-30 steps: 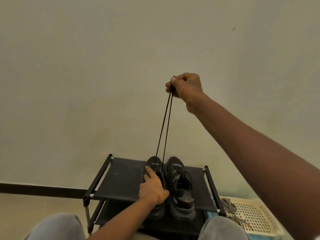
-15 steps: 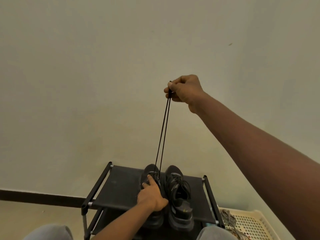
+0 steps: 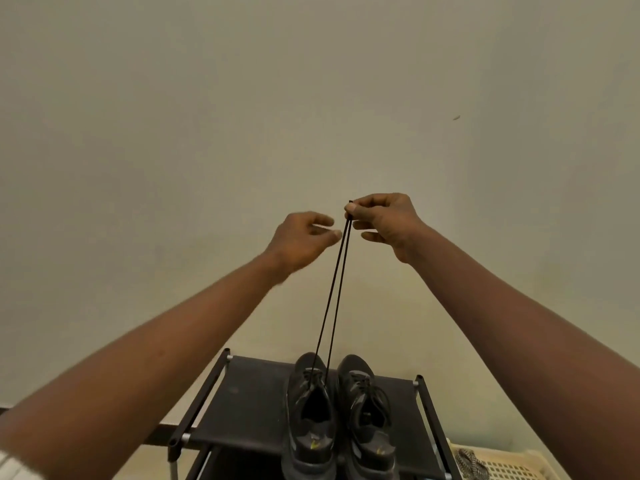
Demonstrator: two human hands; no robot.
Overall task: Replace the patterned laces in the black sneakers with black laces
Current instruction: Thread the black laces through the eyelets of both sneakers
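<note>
Two black sneakers stand side by side on the black shoe rack (image 3: 249, 403). From the left sneaker (image 3: 310, 420) a black lace (image 3: 334, 292) runs straight up in two taut strands. My right hand (image 3: 384, 220) pinches both ends of it high above the shoes. My left hand (image 3: 304, 237) is raised just left of the strands, blurred, with thumb and fingers loosely curled; its fingertips reach the lace without clearly gripping it. The right sneaker (image 3: 370, 420) has a black lace threaded through it, its ends lying loose.
A cream plastic basket (image 3: 512, 467) sits on the floor at the lower right, with a patterned lace (image 3: 467, 460) lying in it. A plain wall stands close behind the rack. A dark skirting strip runs along the floor at the left.
My left hand has left the left sneaker and risen to the lace beside my right hand. My right hand has dropped a little, still pinching the lace ends.
</note>
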